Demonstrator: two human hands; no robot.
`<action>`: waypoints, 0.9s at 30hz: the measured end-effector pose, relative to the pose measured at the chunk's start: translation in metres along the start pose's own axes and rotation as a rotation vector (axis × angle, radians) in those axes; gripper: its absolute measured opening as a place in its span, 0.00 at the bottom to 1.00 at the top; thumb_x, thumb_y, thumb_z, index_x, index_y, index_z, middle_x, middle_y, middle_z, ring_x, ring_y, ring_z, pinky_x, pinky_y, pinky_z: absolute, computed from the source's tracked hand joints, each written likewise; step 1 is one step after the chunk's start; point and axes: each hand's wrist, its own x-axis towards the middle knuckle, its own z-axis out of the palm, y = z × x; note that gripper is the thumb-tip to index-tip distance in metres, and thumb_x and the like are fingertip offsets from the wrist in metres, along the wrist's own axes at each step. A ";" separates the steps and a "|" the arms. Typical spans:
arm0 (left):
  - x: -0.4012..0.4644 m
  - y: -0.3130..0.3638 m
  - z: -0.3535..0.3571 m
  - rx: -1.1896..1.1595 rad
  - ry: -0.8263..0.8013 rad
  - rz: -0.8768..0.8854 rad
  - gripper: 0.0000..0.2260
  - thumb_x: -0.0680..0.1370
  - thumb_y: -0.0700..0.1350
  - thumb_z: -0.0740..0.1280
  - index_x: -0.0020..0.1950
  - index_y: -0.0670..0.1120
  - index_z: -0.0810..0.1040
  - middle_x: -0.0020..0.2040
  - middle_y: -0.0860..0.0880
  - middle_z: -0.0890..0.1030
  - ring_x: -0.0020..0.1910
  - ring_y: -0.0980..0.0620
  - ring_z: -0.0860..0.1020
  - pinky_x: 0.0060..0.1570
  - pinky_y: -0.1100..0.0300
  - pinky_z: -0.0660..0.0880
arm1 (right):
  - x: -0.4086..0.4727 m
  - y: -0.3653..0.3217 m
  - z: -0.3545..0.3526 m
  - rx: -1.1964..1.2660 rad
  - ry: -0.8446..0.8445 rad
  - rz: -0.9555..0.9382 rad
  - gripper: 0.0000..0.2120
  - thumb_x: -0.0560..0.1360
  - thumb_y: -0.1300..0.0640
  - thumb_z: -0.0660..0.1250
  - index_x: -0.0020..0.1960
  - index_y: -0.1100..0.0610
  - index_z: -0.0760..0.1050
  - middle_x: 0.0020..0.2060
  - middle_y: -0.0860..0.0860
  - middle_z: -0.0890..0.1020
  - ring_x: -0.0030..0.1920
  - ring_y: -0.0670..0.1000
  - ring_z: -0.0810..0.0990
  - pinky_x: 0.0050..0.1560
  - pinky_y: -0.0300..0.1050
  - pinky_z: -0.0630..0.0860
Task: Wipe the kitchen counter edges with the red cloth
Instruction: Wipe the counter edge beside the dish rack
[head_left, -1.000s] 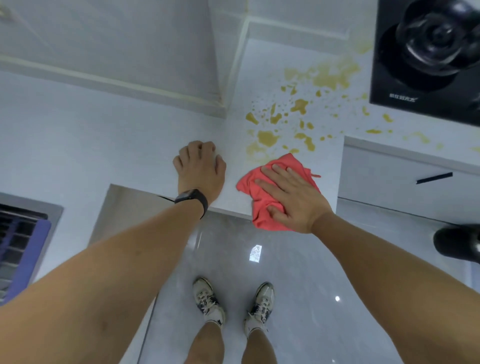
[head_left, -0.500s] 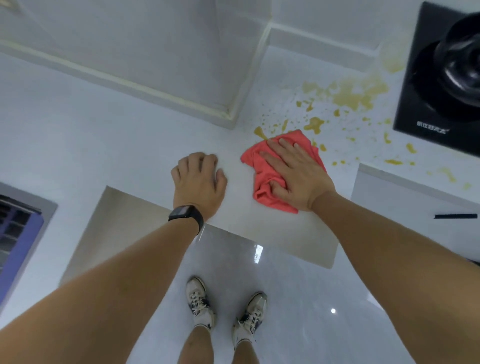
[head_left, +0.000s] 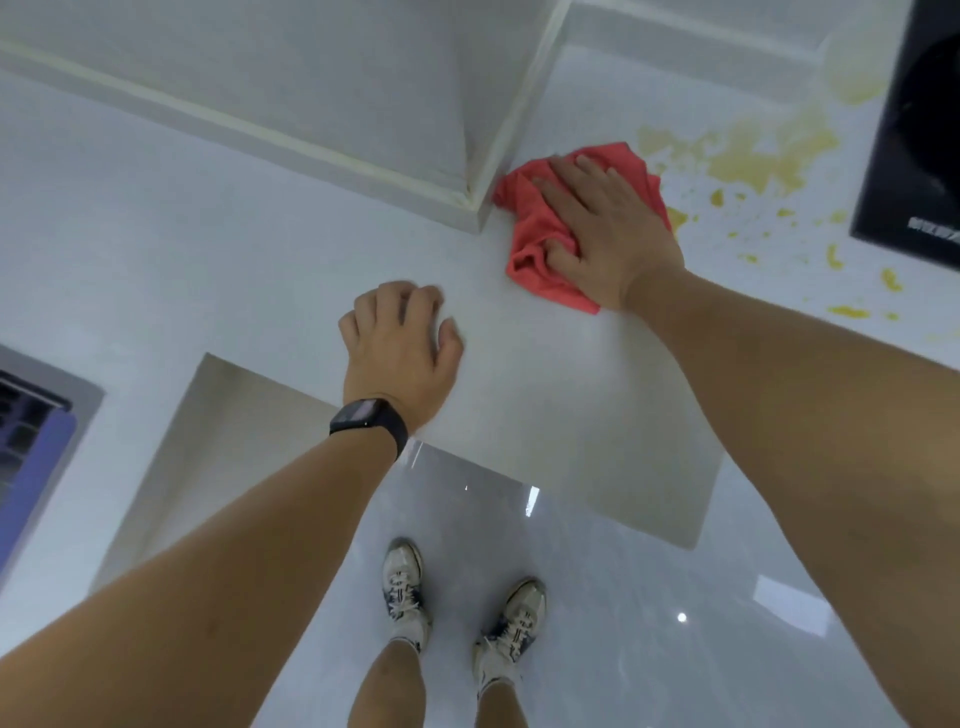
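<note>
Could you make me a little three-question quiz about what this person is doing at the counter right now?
1. True or false: the right hand lies flat on the red cloth.
2. The yellow stains lie between the cloth and: A) the black stovetop B) the shoes C) the wristwatch?
3. Fill in: the left hand rests on the white ____, holding nothing.

Key: 1 true; 2 A; 3 counter.

head view | worn high, steeply down | counter (head_left: 519, 374) close below, floor (head_left: 597, 597) beyond | no second view
</note>
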 end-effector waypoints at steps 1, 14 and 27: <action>-0.001 0.000 0.000 0.000 -0.004 0.004 0.12 0.81 0.51 0.62 0.62 0.49 0.75 0.61 0.46 0.73 0.60 0.43 0.68 0.60 0.47 0.65 | -0.003 -0.002 0.000 0.006 -0.001 0.009 0.36 0.78 0.38 0.53 0.83 0.52 0.59 0.82 0.55 0.61 0.81 0.59 0.58 0.81 0.54 0.49; 0.000 0.001 -0.006 -0.035 -0.034 -0.005 0.12 0.81 0.52 0.61 0.62 0.49 0.75 0.60 0.47 0.72 0.60 0.43 0.68 0.60 0.45 0.65 | -0.094 -0.074 0.015 0.029 0.038 -0.045 0.35 0.78 0.40 0.57 0.81 0.53 0.63 0.81 0.55 0.64 0.81 0.60 0.61 0.80 0.60 0.56; 0.000 0.003 -0.006 0.009 -0.040 -0.015 0.13 0.80 0.51 0.63 0.63 0.48 0.75 0.61 0.45 0.73 0.60 0.41 0.68 0.59 0.45 0.65 | -0.136 -0.090 0.021 0.083 0.051 -0.139 0.35 0.77 0.41 0.61 0.82 0.51 0.63 0.82 0.52 0.61 0.82 0.57 0.57 0.80 0.60 0.54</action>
